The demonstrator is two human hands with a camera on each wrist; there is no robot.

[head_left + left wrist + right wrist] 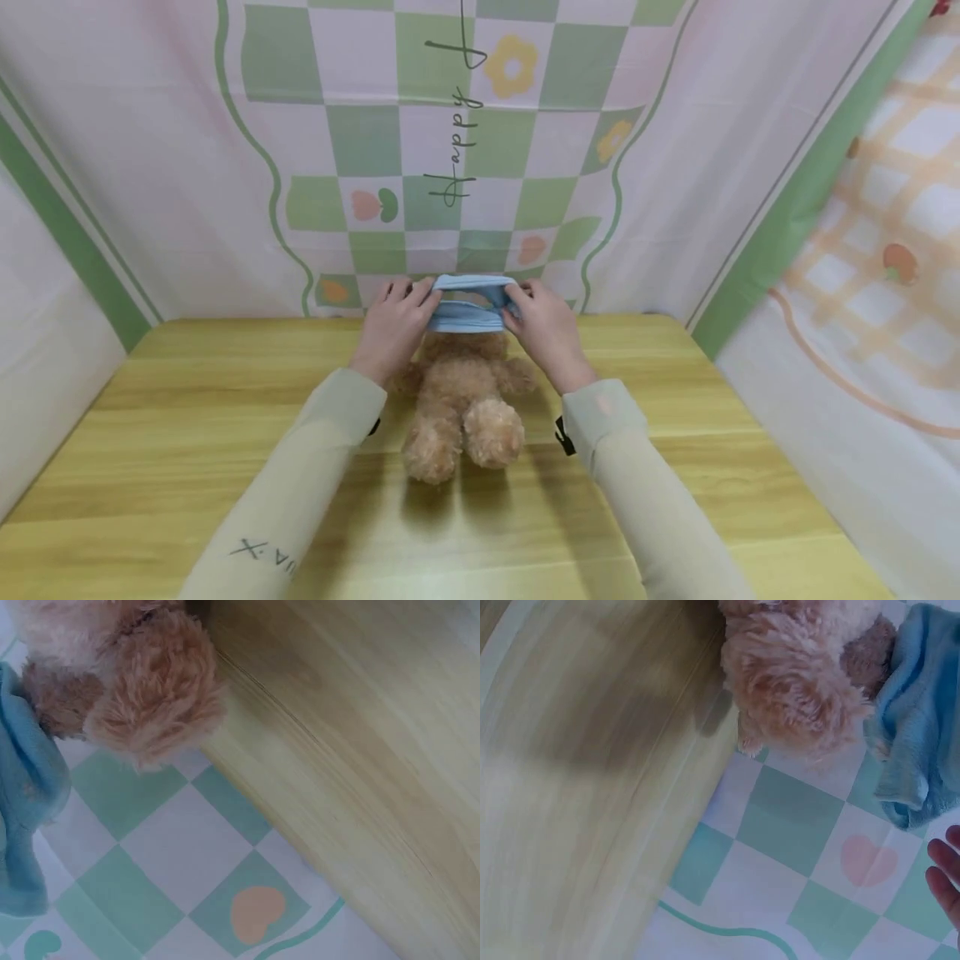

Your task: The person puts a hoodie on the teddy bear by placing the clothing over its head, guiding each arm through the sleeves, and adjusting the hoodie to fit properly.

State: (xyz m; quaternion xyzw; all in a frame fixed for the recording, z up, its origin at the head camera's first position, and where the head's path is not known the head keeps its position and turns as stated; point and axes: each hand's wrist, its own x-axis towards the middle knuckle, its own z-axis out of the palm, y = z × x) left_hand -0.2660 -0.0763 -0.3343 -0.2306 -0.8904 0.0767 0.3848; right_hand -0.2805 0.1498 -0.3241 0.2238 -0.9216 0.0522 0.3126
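A small light-blue knit doll garment (pixel 467 317) is stretched wide between both hands, its opening facing me above a plush teddy bear's head. My left hand (pixel 397 321) pinches its left end, and my right hand (pixel 546 329) grips the right end with the thumb on the near side. The curly brown teddy bear (pixel 461 383) has its legs toward me, and the cloth hides most of its head. In the left wrist view the garment (pixel 26 795) hangs beside the bear's fluffy arm (pixel 161 690). Fingertips (pixel 946 859) of the right hand show below the cloth in the right wrist view.
The bear is on a light wooden table (pixel 225 417), near its back edge. Behind it hangs a green-and-white checked cloth (pixel 367 142) with flowers and lettering. Pale curtains with green bands (pixel 795 208) close in both sides.
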